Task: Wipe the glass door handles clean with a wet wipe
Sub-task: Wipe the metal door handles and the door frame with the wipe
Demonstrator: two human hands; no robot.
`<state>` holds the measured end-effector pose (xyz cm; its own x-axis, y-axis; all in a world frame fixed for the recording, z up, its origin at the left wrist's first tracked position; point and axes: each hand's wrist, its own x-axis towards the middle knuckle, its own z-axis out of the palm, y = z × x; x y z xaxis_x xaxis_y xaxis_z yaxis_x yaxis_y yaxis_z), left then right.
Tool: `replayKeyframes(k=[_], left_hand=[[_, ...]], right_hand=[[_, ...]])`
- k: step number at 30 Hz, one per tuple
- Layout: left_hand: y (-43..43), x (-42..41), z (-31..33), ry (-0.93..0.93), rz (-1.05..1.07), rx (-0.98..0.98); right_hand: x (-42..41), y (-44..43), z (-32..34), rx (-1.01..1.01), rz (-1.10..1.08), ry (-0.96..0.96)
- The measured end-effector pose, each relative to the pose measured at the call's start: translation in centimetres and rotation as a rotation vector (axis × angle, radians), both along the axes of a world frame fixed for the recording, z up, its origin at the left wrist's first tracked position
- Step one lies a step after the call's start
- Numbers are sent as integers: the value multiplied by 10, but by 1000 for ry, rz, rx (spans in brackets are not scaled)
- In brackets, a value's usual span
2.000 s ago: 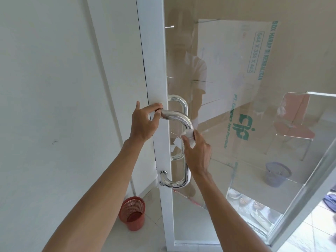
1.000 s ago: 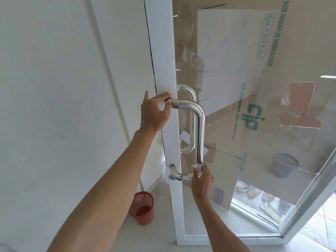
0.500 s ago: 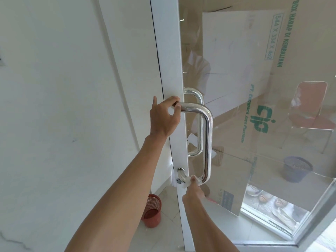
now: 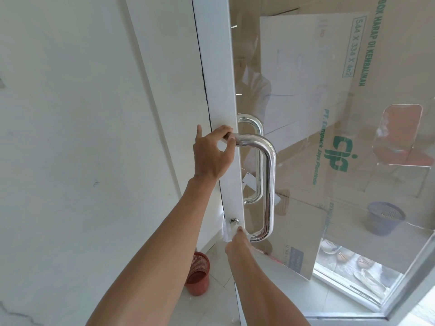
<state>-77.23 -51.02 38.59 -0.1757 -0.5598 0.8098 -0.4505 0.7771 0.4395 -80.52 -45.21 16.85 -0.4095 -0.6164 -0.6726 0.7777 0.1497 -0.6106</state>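
Observation:
A chrome D-shaped door handle point(image 4: 269, 184) is fixed to the white frame of a glass door point(image 4: 219, 90); a second chrome handle point(image 4: 257, 161) shows behind the glass. My left hand point(image 4: 211, 154) grips the top end of the near handle where it meets the frame. My right hand point(image 4: 237, 243) holds a white wet wipe point(image 4: 227, 232) against the handle's lower mount point(image 4: 234, 221). Most of the right hand's fingers are hidden behind the wrist.
White wall point(image 4: 82, 137) on the left. A red mesh bin point(image 4: 197, 274) stands on the tiled floor below. Behind the glass are a large cardboard sheet point(image 4: 317, 114), a red chair point(image 4: 400, 142), a blue bin point(image 4: 383, 217) and shoes point(image 4: 367, 278).
My right hand slid the wipe down the vertical bar, round the lower bend and along to the lower mount by the frame. My left hand kept its hold on the top end.

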Motion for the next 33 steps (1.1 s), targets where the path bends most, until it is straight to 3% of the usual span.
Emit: replayKeyframes(k=[1,3,5,8,10,13,16,19,22,28,33], left_hand=[[0,1,0,1,-5,-1],[0,3,-1,-1,-15,-3],[0,4,-2,3,-21,-5],[2,4,-4,14,-28,-13],[4,4,-5,19,-30,-18],[6,5,-7,23,-30,-29],[8,7,-7,15,-29,-44],[10,8,-6,8,-23,-48],[11,8,-6,7,-26,-52],[8,10,-8,9,-31,-65],[11,8,-10,36,-17,-64]], right_hand=[[0,2,1,-10,42,-43],[6,3,4,-3,162,140],[12,-1,9,111,120,254],[18,-3,12,95,-91,706],[14,-3,11,78,-81,968],[0,-11,-10,183,220,1519],[-5,-10,-33,295,560,1804],[-4,-6,-47,392,713,1989],[-12,6,-49,319,781,2102],[-42,39,-56,-11,511,2366],[-43,34,-40,-68,556,2290]])
